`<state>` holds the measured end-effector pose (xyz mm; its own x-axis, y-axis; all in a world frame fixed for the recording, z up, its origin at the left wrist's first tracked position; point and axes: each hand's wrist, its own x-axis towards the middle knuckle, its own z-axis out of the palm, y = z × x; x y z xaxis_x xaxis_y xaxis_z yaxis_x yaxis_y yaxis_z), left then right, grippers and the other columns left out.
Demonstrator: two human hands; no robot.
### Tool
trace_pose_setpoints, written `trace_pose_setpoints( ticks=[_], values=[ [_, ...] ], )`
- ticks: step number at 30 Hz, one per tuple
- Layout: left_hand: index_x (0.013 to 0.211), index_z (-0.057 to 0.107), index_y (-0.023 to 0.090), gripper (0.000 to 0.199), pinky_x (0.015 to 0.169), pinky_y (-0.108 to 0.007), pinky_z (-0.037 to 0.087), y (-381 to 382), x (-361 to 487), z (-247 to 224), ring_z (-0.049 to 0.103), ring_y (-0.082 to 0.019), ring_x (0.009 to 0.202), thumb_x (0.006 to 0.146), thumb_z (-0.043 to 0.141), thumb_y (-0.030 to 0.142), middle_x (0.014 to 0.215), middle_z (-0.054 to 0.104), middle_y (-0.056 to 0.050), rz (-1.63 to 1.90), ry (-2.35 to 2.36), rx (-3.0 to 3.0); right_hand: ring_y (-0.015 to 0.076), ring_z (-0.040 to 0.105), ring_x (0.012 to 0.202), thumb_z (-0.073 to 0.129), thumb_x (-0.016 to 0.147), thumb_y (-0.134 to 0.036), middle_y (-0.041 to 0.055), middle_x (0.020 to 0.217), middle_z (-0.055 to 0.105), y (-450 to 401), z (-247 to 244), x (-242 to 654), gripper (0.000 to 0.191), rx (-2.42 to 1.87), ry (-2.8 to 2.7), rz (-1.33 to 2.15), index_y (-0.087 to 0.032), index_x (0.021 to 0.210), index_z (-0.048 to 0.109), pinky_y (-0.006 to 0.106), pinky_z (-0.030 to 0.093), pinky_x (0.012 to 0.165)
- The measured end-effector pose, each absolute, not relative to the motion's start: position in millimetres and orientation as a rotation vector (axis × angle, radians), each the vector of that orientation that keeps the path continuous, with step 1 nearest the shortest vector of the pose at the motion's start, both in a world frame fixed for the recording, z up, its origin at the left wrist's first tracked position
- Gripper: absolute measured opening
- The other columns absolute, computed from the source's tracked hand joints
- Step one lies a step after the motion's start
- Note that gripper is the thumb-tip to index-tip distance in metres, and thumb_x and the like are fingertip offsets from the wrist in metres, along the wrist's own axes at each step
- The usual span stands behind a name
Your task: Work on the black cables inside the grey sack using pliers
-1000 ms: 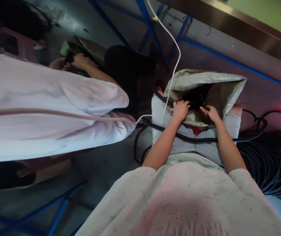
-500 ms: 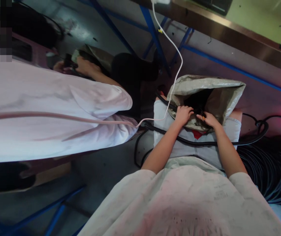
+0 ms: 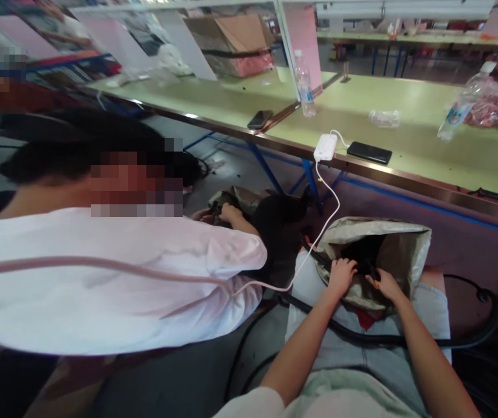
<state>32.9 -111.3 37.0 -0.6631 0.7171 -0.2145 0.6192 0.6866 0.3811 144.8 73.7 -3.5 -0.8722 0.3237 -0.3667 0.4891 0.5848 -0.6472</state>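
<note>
An open, tan woven sack (image 3: 416,255) sits on my lap, its mouth facing up and its inside dark. At the sack's near rim, my left hand (image 3: 341,276) is closed on a thick black cable (image 3: 319,259) that comes in from the left. Just to its right, my right hand (image 3: 387,285) is closed round a small orange-handled tool (image 3: 376,284); the tool's working end is lost against the dark inside. A second stretch of black cable (image 3: 362,335) runs across my thighs, under my forearms.
A person in a white shirt (image 3: 113,290) bends over close on my left. A white cord (image 3: 336,203) hangs from a power bank (image 3: 325,147) on the green table (image 3: 414,98), beside a phone (image 3: 369,152). Bottles stand there. Coiled black cable (image 3: 488,371) lies at my right.
My view has tilted up, so the tabletop and its things now show and the hands appear lower. Both hands keep their hold at the sack's mouth, with little visible movement.
</note>
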Motion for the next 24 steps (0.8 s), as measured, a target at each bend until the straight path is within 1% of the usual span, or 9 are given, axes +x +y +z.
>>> trace_pose_setpoints(
  ticks=[3, 8, 10, 13, 17, 18, 20, 22, 24],
  values=[
    [0.127, 0.067, 0.025, 0.024, 0.103, -0.042, 0.039, -109, 36, 38, 0.06, -0.027, 0.121, 0.103, 0.062, 0.03, 0.123, 0.07, -0.008, 0.411, 2.518, 1.081, 0.0319, 0.073, 0.099, 0.062, 0.089, -0.065, 0.0141, 0.109, 0.079, 72, -1, 145, 0.053, 0.54, 2.614, -1.257, -0.019, 0.111, 0.076, 0.036, 0.053, 0.081],
    [0.125, 0.068, 0.023, 0.024, 0.103, -0.042, 0.039, -109, 31, 38, 0.061, -0.028, 0.119, 0.104, 0.062, 0.034, 0.122, 0.071, -0.009, 0.444, 2.559, 0.942, 0.0311, 0.074, 0.088, 0.058, 0.091, -0.074, 0.0158, 0.089, 0.078, 75, 6, 144, 0.058, 0.729, 2.562, -0.929, -0.019, 0.09, 0.078, 0.032, 0.046, 0.071],
    [0.126, 0.068, 0.023, 0.025, 0.102, -0.041, 0.04, -110, 28, 39, 0.061, -0.027, 0.119, 0.104, 0.062, 0.035, 0.122, 0.072, -0.009, 0.456, 2.568, 0.905, 0.0304, 0.074, 0.087, 0.06, 0.088, -0.077, 0.0148, 0.087, 0.077, 77, 7, 144, 0.059, 0.801, 2.566, -0.903, -0.02, 0.087, 0.077, 0.031, 0.044, 0.069],
    [0.126, 0.069, 0.025, 0.025, 0.101, -0.04, 0.04, -110, 27, 39, 0.061, -0.026, 0.119, 0.104, 0.063, 0.035, 0.123, 0.072, -0.008, 0.448, 2.573, 0.909, 0.0279, 0.072, 0.086, 0.057, 0.089, -0.076, 0.0141, 0.093, 0.077, 77, 5, 146, 0.061, 0.764, 2.577, -1.0, -0.019, 0.093, 0.076, 0.03, 0.045, 0.07],
    [0.121, 0.072, 0.025, 0.022, 0.103, -0.04, 0.038, -110, 31, 42, 0.061, -0.027, 0.119, 0.101, 0.066, 0.03, 0.12, 0.073, -0.007, 0.39, 2.51, 0.996, 0.0267, 0.071, 0.093, 0.067, 0.082, -0.074, 0.0153, 0.109, 0.077, 73, -4, 148, 0.065, 0.617, 2.52, -1.203, -0.015, 0.109, 0.072, 0.03, 0.049, 0.076],
    [0.121, 0.073, 0.025, 0.022, 0.103, -0.04, 0.039, -110, 32, 43, 0.062, -0.027, 0.119, 0.101, 0.067, 0.03, 0.12, 0.073, -0.007, 0.383, 2.49, 1.012, 0.0264, 0.071, 0.092, 0.067, 0.082, -0.075, 0.0149, 0.107, 0.077, 71, -6, 148, 0.066, 0.601, 2.492, -1.257, -0.014, 0.108, 0.072, 0.03, 0.049, 0.076],
    [0.12, 0.073, 0.024, 0.021, 0.103, -0.041, 0.039, -110, 33, 46, 0.063, -0.027, 0.118, 0.1, 0.067, 0.03, 0.12, 0.074, -0.007, 0.384, 2.473, 1.026, 0.0259, 0.07, 0.086, 0.063, 0.083, -0.078, 0.0133, 0.094, 0.077, 70, -11, 146, 0.065, 0.656, 2.462, -1.281, -0.015, 0.093, 0.073, 0.03, 0.048, 0.072],
    [0.119, 0.073, 0.024, 0.021, 0.103, -0.041, 0.04, -111, 33, 47, 0.063, -0.026, 0.118, 0.1, 0.067, 0.029, 0.119, 0.074, -0.007, 0.383, 2.481, 1.018, 0.0264, 0.069, 0.079, 0.059, 0.082, -0.082, 0.0118, 0.078, 0.073, 72, -15, 143, 0.066, 0.765, 2.487, -1.195, -0.016, 0.075, 0.069, 0.03, 0.045, 0.067],
    [0.119, 0.072, 0.024, 0.021, 0.102, -0.041, 0.04, -112, 33, 47, 0.064, -0.026, 0.118, 0.1, 0.067, 0.029, 0.119, 0.074, -0.007, 0.39, 2.506, 0.999, 0.0273, 0.068, 0.076, 0.058, 0.08, -0.084, 0.0112, 0.07, 0.07, 75, -17, 140, 0.067, 0.838, 2.512, -1.162, -0.018, 0.067, 0.065, 0.031, 0.043, 0.064]
  ],
)
